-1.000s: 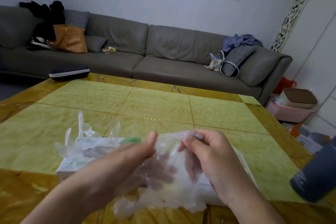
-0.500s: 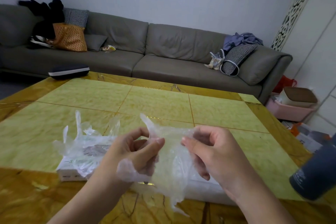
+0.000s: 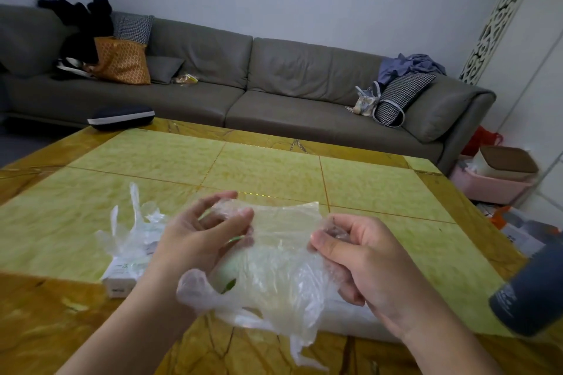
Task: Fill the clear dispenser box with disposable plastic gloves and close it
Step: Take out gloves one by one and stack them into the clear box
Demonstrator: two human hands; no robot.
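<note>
Two hands hold a bunch of thin clear plastic gloves (image 3: 274,265) just above the near edge of the table (image 3: 274,173). The left hand (image 3: 195,240) has its thumb and fingers curled, pinching the upper left corner of the film, and the right hand (image 3: 362,259) has its thumb pressed against its curled fingers with the upper right corner gathered between them. Between the two grips the top edge of the plastic is pulled fairly flat, while the rest hangs down crumpled, with a glove finger sticking out at the lower left and a ragged end trailing toward the table's near border. Under and behind the hands lies a long pale box (image 3: 359,320), mostly hidden by the plastic and the right wrist; whether it is open or closed cannot be told. At its left end a white carton end (image 3: 120,278) shows, and more loose gloves (image 3: 131,228) stand up from it, some with fingers pointing upward. A dark grey cylinder (image 3: 531,286) enters the view from the right edge, tilted. Beyond the table runs a grey sofa (image 3: 274,82) with an orange bag (image 3: 122,61), checked cushions (image 3: 399,97) and a heap of blue cloth (image 3: 411,62) on it, and a dark case (image 3: 122,117) sits at the table's far left corner.
</note>
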